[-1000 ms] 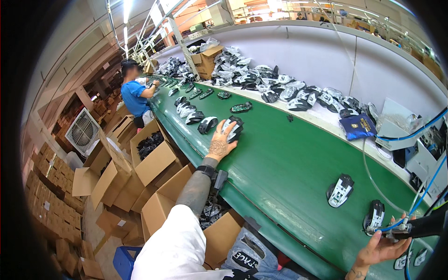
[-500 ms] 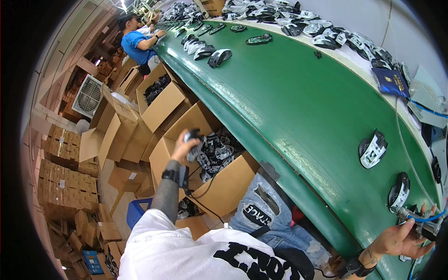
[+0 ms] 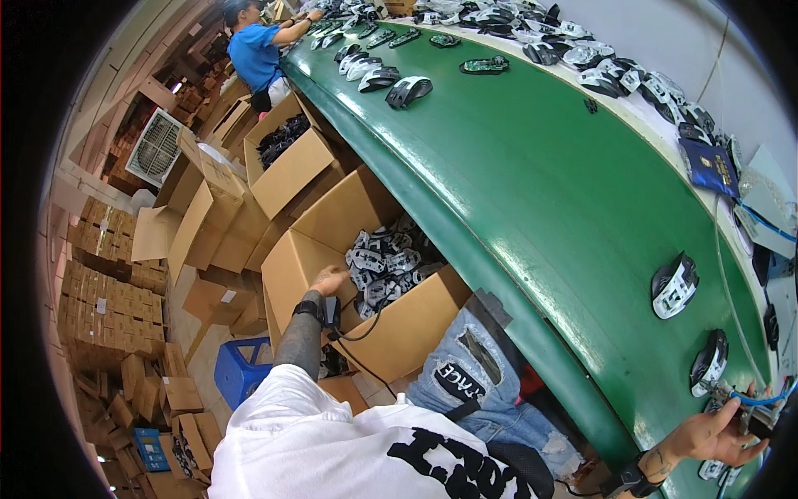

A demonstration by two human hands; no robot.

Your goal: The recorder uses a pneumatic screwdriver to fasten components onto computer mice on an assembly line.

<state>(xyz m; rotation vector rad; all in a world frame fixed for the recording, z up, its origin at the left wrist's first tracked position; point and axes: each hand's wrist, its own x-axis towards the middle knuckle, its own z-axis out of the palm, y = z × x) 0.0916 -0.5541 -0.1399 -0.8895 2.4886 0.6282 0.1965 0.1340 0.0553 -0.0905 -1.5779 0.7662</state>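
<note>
My left hand (image 3: 330, 281) is over the near cardboard box (image 3: 407, 333), beside a heap of black and white computer mouse shells (image 3: 386, 262). Its fingers point into the box and are foreshortened, so what they hold, if anything, is hidden. At the lower right, my right hand (image 3: 716, 434) has its thumb and fingers around a small metal tool (image 3: 761, 416) with a blue air hose (image 3: 761, 401). Just above that hand lies a black mouse shell (image 3: 709, 363) on the green belt. A white and black mouse shell (image 3: 674, 286) sits farther up.
The green conveyor belt (image 3: 540, 191) runs away to the far left, with shells and circuit boards on it. Mouse shells (image 3: 607, 75) line the white ledge. Another open box (image 3: 291, 170), a blue stool (image 3: 239, 370) and a person in blue (image 3: 256, 54) are on the left.
My left hand has moved slightly down in the box, and the dark mouse shell it held no longer shows. My right hand stays by the metal tool. The view has shifted slightly.
</note>
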